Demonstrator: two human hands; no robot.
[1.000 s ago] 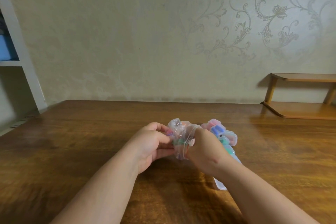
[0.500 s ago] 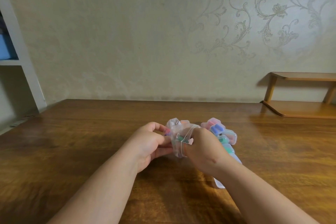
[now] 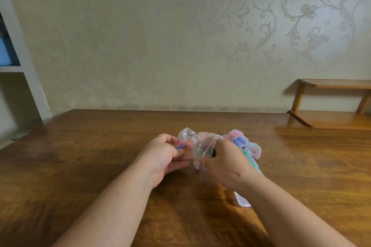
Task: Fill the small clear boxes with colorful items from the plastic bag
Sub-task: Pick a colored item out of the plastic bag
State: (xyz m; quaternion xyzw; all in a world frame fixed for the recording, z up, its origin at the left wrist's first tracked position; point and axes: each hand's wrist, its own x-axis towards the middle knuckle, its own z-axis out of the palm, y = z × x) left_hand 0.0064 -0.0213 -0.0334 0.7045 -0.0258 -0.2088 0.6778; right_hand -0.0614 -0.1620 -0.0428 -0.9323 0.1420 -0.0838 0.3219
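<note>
Crumpled clear plastic bag point(image 3: 197, 147) gripped by right hand point(image 3: 226, 161), left hand point(image 3: 163, 157) pinching purple and pink items point(image 3: 180, 144), small clear boxes point(image 3: 246, 146) behind.

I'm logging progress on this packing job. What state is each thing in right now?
Plastic bag: crumpled, held up between both hands.
Left hand: closed on small colorful items.
Right hand: gripping the bag.
Small clear boxes: clustered on the table behind the right hand, colored pieces inside.

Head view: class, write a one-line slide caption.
Both hands hold a clear plastic bag of colorful items above a wooden table, small boxes behind.
</note>
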